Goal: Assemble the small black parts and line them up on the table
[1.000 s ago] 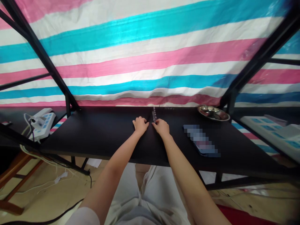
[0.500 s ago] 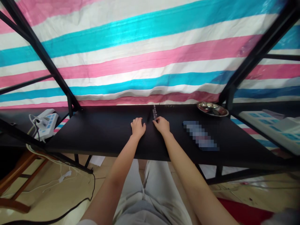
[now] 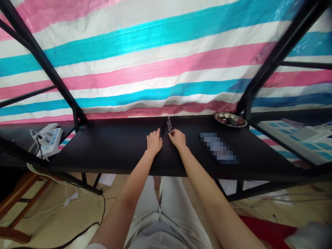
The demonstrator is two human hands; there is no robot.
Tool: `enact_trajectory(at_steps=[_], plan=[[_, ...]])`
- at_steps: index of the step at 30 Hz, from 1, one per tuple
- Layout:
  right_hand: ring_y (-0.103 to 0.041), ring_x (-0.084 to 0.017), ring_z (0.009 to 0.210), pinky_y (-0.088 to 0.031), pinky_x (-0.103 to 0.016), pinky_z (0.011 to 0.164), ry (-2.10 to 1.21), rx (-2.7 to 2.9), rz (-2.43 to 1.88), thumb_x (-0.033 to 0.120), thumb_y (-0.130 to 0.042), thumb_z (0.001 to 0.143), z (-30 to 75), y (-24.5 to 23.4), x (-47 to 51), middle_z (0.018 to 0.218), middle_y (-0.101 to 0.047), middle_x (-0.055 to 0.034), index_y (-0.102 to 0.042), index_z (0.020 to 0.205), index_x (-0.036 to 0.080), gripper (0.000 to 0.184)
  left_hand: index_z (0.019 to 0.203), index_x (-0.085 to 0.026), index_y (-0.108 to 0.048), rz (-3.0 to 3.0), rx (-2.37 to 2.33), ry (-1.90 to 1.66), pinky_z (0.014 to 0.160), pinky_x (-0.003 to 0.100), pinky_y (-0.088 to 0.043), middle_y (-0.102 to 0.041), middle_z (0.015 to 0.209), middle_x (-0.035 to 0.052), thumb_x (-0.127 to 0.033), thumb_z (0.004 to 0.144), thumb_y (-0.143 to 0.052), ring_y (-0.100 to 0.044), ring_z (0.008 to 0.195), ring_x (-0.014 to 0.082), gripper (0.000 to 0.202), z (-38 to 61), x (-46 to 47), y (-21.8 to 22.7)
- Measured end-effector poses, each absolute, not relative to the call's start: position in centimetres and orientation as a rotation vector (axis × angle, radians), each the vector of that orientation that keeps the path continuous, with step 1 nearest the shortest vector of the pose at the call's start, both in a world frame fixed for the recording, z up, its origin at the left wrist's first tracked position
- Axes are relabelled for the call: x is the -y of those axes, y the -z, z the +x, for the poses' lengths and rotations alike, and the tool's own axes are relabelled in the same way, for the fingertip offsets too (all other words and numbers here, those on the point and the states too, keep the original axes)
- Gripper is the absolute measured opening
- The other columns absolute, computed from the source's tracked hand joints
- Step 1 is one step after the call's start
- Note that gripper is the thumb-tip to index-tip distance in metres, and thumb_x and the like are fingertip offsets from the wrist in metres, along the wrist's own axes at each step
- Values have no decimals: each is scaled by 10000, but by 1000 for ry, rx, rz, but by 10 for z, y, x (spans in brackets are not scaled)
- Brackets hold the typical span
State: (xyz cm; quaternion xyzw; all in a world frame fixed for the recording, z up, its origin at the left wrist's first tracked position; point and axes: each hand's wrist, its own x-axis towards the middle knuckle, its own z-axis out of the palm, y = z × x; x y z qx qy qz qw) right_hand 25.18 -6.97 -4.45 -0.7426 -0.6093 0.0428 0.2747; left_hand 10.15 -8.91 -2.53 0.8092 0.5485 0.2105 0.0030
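Note:
Both my hands rest on a black table (image 3: pixel 109 148) near its middle. My left hand (image 3: pixel 154 142) lies flat with its fingers stretched forward, holding nothing. My right hand (image 3: pixel 177 138) is curled, its fingertips pinched at the near end of a short string of small clear beads (image 3: pixel 169 124) that runs away from me toward the back edge. A few more tiny beads (image 3: pixel 184 118) lie in a row further back. Whether the right fingers actually grip the string is hard to make out.
A shallow metal dish (image 3: pixel 229 119) sits at the back right of the table, with a flat blurred object (image 3: pixel 218 148) in front of it. A white power strip (image 3: pixel 48 137) with cables lies at the left. Black frame posts (image 3: pixel 76 117) stand at both back corners before a striped tarp.
My left hand has gone from a curled pinch beside the right hand to lying flat with fingers extended. The view has shifted slightly; the right hand stays at the bead string.

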Motion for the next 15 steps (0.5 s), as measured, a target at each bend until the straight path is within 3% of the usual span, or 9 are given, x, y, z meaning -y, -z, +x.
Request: enact_trajectory(at_steps=[8, 15], plan=[[-568, -194, 867, -364, -293, 714, -134, 1640, -1988, 329, -501, 806, 253, 45, 69, 896, -636, -65, -593, 896, 180, 196, 1422, -223, -151, 2681, -1678, -573, 837, 364, -346, -512, 1146, 104, -248, 882, -352, -460, 1002, 225, 577, 113, 83, 26], [-572, -197, 855, -367, -297, 714, -139, 1635, -1987, 326, -497, 806, 253, 44, 68, 885, -637, -64, -597, 890, 180, 196, 1333, -182, -361, 2708, -1643, -626, 849, 400, -331, -544, 1096, 123, -222, 882, -361, -474, 991, 249, 452, 118, 73, 27]])
